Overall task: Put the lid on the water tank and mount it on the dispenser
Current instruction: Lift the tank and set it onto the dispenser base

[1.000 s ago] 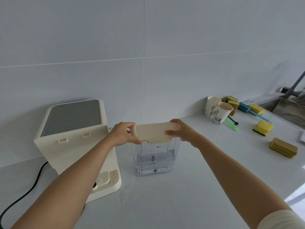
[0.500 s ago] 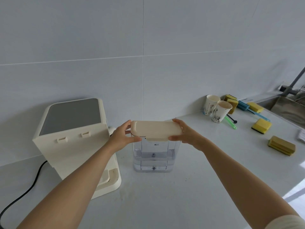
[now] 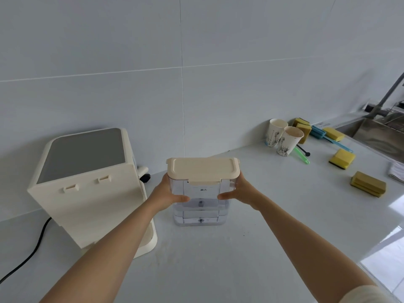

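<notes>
The clear plastic water tank point(image 3: 201, 212) stands upright on the white counter, partly filled with water. A cream lid point(image 3: 202, 169) sits flat on its top. My left hand point(image 3: 167, 194) grips the tank's left side and my right hand point(image 3: 237, 193) grips its right side, thumbs on the front wall below the lid. The cream dispenser point(image 3: 87, 189) with a grey top stands to the left, its back face with two slots turned toward me, a small gap from the tank.
A black power cord point(image 3: 32, 252) runs from the dispenser to the left edge. Two paper cups point(image 3: 283, 138), several yellow sponges point(image 3: 342, 158), a green brush point(image 3: 301, 155) and a blue brush lie at the right. A steel sink point(image 3: 384, 136) is at the far right.
The lid went from being held above the tank to resting on its top. Both hands slid down from the lid to the tank's sides.
</notes>
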`<action>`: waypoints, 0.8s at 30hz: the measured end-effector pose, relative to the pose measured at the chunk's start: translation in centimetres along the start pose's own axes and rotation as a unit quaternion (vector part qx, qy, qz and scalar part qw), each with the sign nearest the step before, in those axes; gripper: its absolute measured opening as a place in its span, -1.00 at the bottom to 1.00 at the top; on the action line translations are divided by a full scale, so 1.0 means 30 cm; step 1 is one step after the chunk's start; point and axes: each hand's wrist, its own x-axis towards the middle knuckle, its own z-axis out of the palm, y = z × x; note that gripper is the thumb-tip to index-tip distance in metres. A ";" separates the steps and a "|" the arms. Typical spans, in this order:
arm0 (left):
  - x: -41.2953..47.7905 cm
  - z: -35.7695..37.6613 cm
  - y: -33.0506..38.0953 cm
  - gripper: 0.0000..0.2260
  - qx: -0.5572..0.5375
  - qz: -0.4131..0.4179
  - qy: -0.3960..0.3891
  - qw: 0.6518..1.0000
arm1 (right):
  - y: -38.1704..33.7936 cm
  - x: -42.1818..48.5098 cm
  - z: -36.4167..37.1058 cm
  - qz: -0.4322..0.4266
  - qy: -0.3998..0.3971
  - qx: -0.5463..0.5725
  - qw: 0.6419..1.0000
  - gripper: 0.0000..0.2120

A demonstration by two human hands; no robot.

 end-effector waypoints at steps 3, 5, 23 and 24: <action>0.010 0.012 -0.010 -0.09 0.006 -0.007 0.012 1.000 | 0.027 0.007 0.015 0.022 0.003 -0.009 1.000 0.02; 0.016 0.013 -0.017 -0.06 0.001 -0.014 0.012 1.000 | 0.041 0.010 0.023 0.036 0.012 -0.014 0.999 0.02; -0.054 -0.004 0.006 -0.17 -0.003 0.009 0.032 0.999 | 0.044 0.002 0.049 0.027 0.034 -0.049 0.998 -0.08; -0.067 -0.012 0.012 -0.19 -0.005 0.013 0.036 0.999 | 0.031 -0.001 0.051 0.023 0.030 -0.055 0.998 -0.07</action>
